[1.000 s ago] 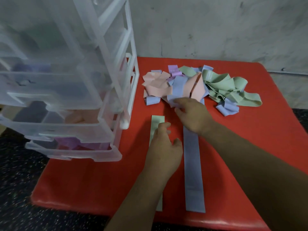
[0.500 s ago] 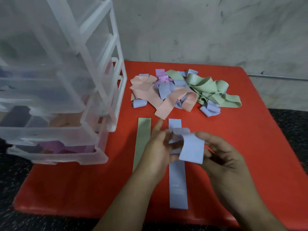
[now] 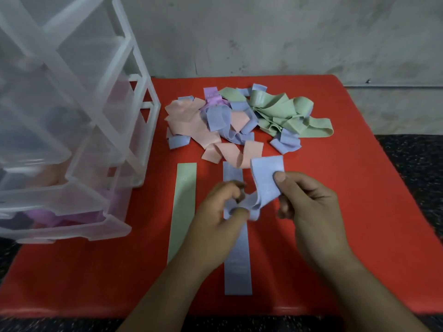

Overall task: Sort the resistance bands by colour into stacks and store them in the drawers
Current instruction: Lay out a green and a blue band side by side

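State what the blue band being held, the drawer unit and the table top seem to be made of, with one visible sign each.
Blue band: probably thin rubber or latex, matt; it curls and folds limply between the left hand and right hand.
Drawer unit: translucent frosted plastic; contents show dimly through.
Table top: probably red plastic, slightly glossy; its front edge catches light.

A red bench [image 3: 359,212] with rounded corners and a glossy near edge stands against a grey plastered wall [image 3: 263,37], whose surface is mottled with darker stains, scuffs and fine cracks. A thin horizontal line [image 3: 393,87] runs along the wall to the right of the bench, near the level of its far edge. The floor [image 3: 412,159], dark with pale speckles, shows beside and below the bench. Lighting is dim and even.
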